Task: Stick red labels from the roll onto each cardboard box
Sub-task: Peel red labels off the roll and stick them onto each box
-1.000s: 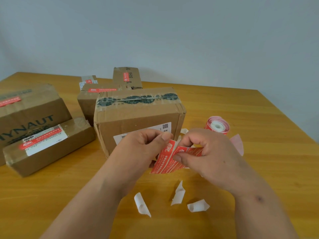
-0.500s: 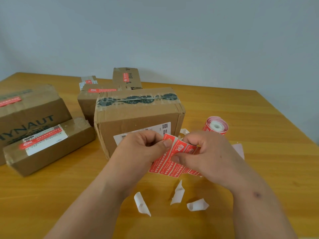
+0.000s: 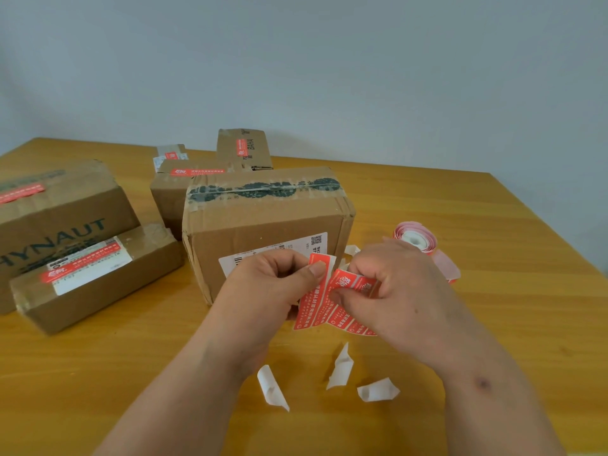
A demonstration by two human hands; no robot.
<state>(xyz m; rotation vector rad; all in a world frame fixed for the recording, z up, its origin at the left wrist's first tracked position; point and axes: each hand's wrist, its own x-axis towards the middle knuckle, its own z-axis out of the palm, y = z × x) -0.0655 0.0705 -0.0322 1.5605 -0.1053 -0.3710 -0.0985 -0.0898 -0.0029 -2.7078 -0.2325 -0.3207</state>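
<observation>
Both hands, left hand (image 3: 279,284) and right hand (image 3: 391,291), pinch a red label strip (image 3: 324,304); peeling slowly should keep it flat for the unlabelled box (image 3: 266,225).

Hands (image 3: 332,291) on red labels (image 3: 316,304) (pinching)

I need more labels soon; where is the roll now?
In the head view the roll stands on the table, right of the nearest box and just behind the right hand.
</observation>
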